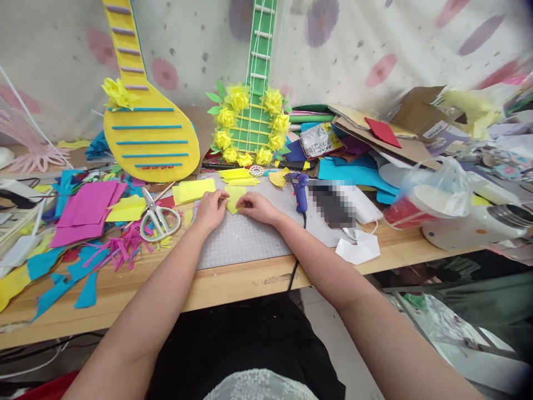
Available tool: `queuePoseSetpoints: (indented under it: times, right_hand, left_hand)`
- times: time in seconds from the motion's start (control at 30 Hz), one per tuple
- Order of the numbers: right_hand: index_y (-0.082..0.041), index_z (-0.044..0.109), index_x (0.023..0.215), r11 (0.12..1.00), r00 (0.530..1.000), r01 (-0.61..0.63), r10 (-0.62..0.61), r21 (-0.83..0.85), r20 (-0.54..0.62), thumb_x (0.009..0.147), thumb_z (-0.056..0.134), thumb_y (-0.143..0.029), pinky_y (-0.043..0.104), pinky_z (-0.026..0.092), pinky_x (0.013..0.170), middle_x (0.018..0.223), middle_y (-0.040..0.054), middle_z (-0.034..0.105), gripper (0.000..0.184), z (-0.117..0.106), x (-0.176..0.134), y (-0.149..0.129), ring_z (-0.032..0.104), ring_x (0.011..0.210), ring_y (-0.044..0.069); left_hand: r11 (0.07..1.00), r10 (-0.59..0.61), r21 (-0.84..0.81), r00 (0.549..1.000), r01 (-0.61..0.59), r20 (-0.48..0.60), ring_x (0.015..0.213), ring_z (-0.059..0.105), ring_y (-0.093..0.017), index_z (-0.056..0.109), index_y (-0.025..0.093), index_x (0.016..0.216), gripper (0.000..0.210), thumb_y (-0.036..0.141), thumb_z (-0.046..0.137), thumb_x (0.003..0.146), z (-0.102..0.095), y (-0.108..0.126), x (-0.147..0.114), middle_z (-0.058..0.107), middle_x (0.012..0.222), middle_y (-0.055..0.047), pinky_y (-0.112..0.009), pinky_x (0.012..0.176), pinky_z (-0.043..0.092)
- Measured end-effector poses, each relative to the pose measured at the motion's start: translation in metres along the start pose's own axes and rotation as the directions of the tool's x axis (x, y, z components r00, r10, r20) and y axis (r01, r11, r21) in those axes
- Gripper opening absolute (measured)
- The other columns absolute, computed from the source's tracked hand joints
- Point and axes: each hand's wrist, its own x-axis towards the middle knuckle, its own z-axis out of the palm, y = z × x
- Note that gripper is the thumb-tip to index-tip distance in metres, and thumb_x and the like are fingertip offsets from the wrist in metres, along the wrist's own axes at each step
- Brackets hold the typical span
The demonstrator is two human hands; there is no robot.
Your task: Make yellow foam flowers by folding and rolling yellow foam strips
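A small piece of yellow paper (235,195) is pinched between my two hands over a grey cutting mat (245,244). My left hand (212,209) is closed on its left edge, and my right hand (259,207) grips its lower right side. Beside my left hand lies a stack of yellow paper sheets (196,190). Folded yellow paper strips (239,176) lie just beyond the held piece. To the right of my right hand sits a blue glue gun (300,191), its cord running off the table's front edge.
White-handled scissors (160,219) and magenta paper (85,214) lie to the left among scraps. A yellow cardboard instrument (152,136) and a green one with yellow flowers (258,89) lean at the back. A bagged cup (433,203) and a white bottle (466,226) occupy the right.
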Motion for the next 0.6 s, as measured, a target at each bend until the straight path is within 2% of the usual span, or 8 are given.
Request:
queuePoseSetpoints:
  times: [0.13,0.27,0.43,0.6]
  right_hand:
    - [-0.016,0.070,0.079,0.996,0.998,0.069,-0.068,-0.053,0.009,0.074,0.066,-0.012,0.029,0.040,0.085,0.084,0.0031,0.062,0.008,-0.004,-0.002,-0.002,0.055,0.087,0.014]
    - [-0.017,0.072,0.080,0.995,0.994,0.100,-0.099,-0.018,0.044,0.073,0.067,-0.012,0.030,0.041,0.089,0.090,0.0045,0.062,0.010,-0.008,-0.005,-0.001,0.056,0.090,0.014]
    - [-0.016,0.072,0.078,0.994,0.993,0.104,-0.105,0.023,0.052,0.074,0.066,-0.012,0.028,0.043,0.085,0.087,0.0043,0.064,0.008,-0.009,-0.004,0.004,0.057,0.085,0.013]
    - [-0.015,0.070,0.079,0.997,0.998,0.062,-0.063,0.044,0.023,0.078,0.062,-0.014,0.026,0.043,0.078,0.081,0.0030,0.066,0.008,-0.006,-0.002,0.000,0.057,0.079,0.012]
  left_hand:
    - [0.998,-0.014,0.053,1.000,0.015,-0.008,0.095,0.054,-0.023,0.061,0.021,0.094,0.023,0.038,0.051,0.082,-0.002,0.003,-0.002,0.067,0.089,-0.005,-0.036,0.088,0.043]
    - [0.993,0.025,0.117,0.999,-0.028,0.026,0.101,0.053,-0.024,0.060,0.021,0.099,0.029,0.033,0.060,0.073,-0.005,0.005,-0.006,0.067,0.095,-0.004,-0.036,0.091,0.041]
    - [0.984,0.013,0.176,0.994,-0.031,0.104,0.108,0.050,-0.026,0.059,0.021,0.105,0.039,0.029,0.062,0.067,-0.009,0.009,-0.011,0.064,0.107,-0.005,-0.037,0.096,0.039]
    - [0.979,-0.044,0.203,0.991,0.018,0.125,0.111,0.049,-0.026,0.057,0.022,0.109,0.042,0.027,0.059,0.068,-0.008,0.012,-0.011,0.062,0.112,-0.005,-0.038,0.097,0.037]
